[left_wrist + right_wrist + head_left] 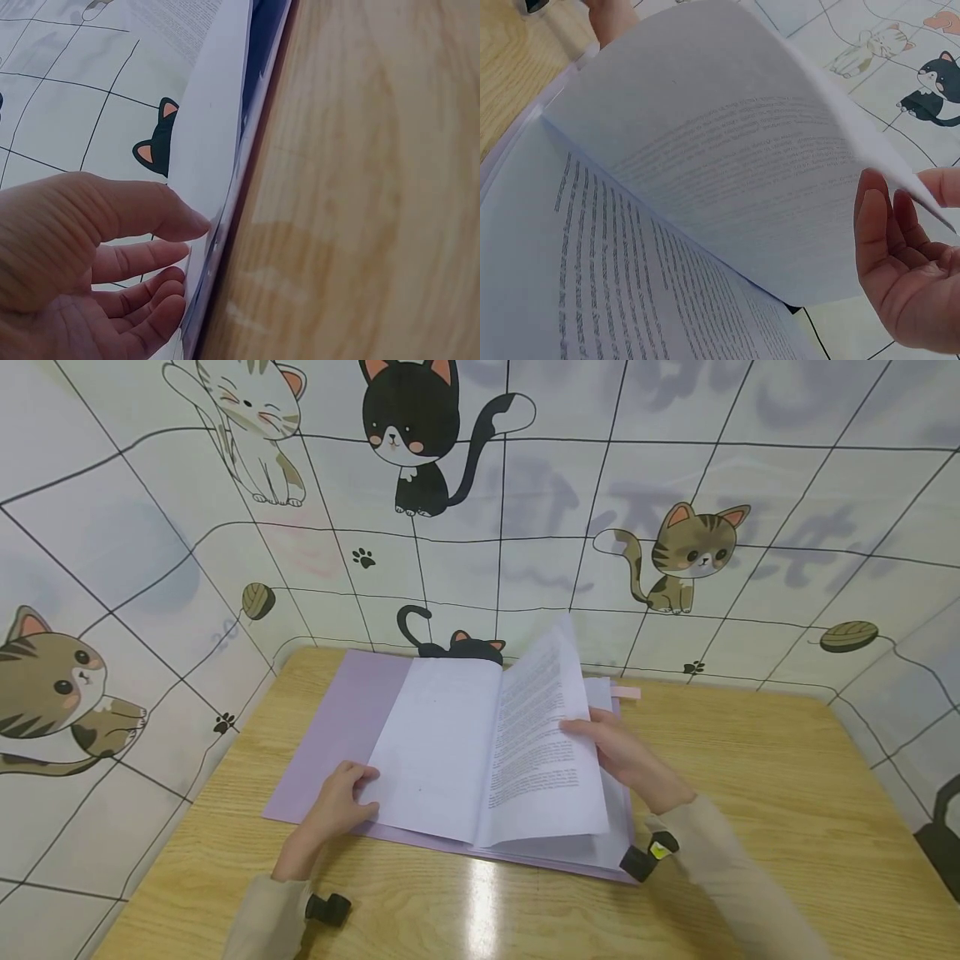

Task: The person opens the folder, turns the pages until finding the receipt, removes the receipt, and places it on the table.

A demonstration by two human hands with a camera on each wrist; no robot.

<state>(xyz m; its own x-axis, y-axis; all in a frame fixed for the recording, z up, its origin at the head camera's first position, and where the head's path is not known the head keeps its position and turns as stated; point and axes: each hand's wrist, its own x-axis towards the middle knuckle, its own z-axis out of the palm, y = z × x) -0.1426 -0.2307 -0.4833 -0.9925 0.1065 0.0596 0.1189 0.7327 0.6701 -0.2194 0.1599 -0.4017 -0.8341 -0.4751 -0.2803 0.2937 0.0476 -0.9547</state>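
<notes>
A bound document in a purple cover (363, 710) lies spread on the wooden table. Its left page (435, 735) is blank and flat. My right hand (633, 756) pinches a printed page (536, 727) near its outer edge, between thumb and fingers. That page stands raised and bowed, and the right wrist view shows more printed text (615, 247) on the sheet beneath it. My left hand (337, 802) rests at the outer edge of the blank page, low on the left. In the left wrist view its thumb (161, 210) touches the paper, with the fingers loosely bent beside it.
A pink tab (626, 692) sticks out at the document's top right. White panels with cartoon cats (420, 435) rise behind and beside the wooden table (750, 793). A dark object (941, 827) shows at the right edge. Each wrist wears a small black device (327, 909).
</notes>
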